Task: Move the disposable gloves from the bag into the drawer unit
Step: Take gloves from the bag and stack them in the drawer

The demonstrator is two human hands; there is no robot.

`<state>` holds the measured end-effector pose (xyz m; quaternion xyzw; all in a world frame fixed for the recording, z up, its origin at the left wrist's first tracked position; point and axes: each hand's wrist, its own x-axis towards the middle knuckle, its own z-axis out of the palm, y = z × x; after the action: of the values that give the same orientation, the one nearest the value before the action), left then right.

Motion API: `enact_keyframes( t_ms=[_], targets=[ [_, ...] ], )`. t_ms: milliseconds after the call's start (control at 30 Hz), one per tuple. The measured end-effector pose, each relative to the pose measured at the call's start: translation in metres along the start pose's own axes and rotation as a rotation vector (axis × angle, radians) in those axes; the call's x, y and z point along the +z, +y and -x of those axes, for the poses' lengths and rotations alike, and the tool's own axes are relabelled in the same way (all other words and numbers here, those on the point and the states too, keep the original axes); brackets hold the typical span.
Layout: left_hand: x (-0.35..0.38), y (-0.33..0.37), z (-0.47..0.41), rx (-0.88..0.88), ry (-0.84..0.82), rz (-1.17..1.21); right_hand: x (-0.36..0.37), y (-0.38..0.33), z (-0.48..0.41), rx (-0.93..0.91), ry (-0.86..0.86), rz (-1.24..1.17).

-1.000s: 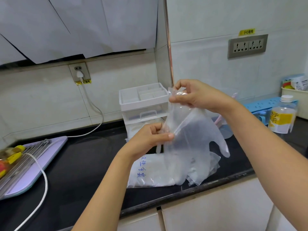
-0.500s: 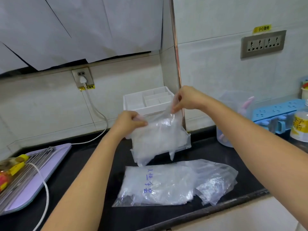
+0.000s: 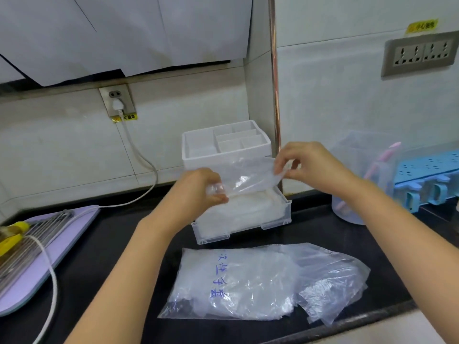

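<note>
While both hands work above the open drawer, a thin, clear plastic disposable glove is stretched between them. The left hand grasps one end of the glove in curled fingers. The right hand pinches the opposite end between thumb and fingertips. The glove hangs in the air, just above the drawer and in front of the unit's upper tier.

The white plastic drawer unit stands on the black countertop against the tiled wall. Its top forms an open tray divided into compartments. The transparent lower drawer projects forward and contains a flat stack of whitish gloves.

The clear plastic bag with blue handwriting lies flat on the countertop, near the front edge and just in front of the drawer. It holds further gloves. Crumpled clear film extends from its right end; whether this is bag or loose gloves cannot be determined.

At the left, a lilac tray carries metal rods. A white cable runs from a wall socket down to the countertop. At the right stand a clear plastic container and a light-blue perforated rack.
</note>
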<state>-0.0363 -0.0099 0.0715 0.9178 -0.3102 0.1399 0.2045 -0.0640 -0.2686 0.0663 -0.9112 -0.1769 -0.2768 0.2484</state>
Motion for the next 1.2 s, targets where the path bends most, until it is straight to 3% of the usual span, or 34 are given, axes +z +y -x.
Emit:
enact_keyframes(
  t_ms=[133,233,333,400,467,633,733,867,1000,1100,1200],
  targets=[
    [0.026,-0.009,-0.020,-0.121,-0.264,-0.027,0.017,0.009,-0.003,0.134,-0.220,0.350],
    [0.039,-0.021,-0.030,-0.131,-0.346,-0.029,0.019,0.008,-0.003,0.279,-0.307,0.405],
    [0.047,-0.027,-0.035,-0.152,-0.368,-0.052,0.019,-0.006,-0.007,0.372,-0.271,0.312],
    [0.051,-0.029,-0.038,-0.163,-0.379,-0.086,0.023,-0.021,-0.011,0.348,-0.207,0.144],
    [0.053,-0.028,-0.041,-0.185,-0.400,-0.118,0.033,-0.036,-0.016,0.309,-0.248,0.012],
    [0.056,-0.024,-0.044,-0.234,-0.470,-0.158,0.065,-0.045,-0.033,0.347,-0.749,0.109],
    [0.054,-0.023,-0.044,-0.259,-0.509,-0.151,0.077,-0.041,-0.039,0.361,-0.933,0.282],
    [0.046,-0.022,-0.046,-0.333,-0.541,-0.003,0.090,-0.032,-0.045,0.398,-0.956,0.434],
    [0.057,-0.020,-0.054,-0.373,-0.393,0.253,0.094,-0.030,-0.045,0.387,-0.965,0.409],
    [0.074,-0.017,-0.059,-0.315,-0.367,0.099,0.095,-0.031,-0.046,0.354,-1.001,0.391],
    [0.085,-0.015,-0.061,-0.308,-0.464,-0.081,0.094,-0.031,-0.045,0.372,-1.045,0.383]
  ],
)
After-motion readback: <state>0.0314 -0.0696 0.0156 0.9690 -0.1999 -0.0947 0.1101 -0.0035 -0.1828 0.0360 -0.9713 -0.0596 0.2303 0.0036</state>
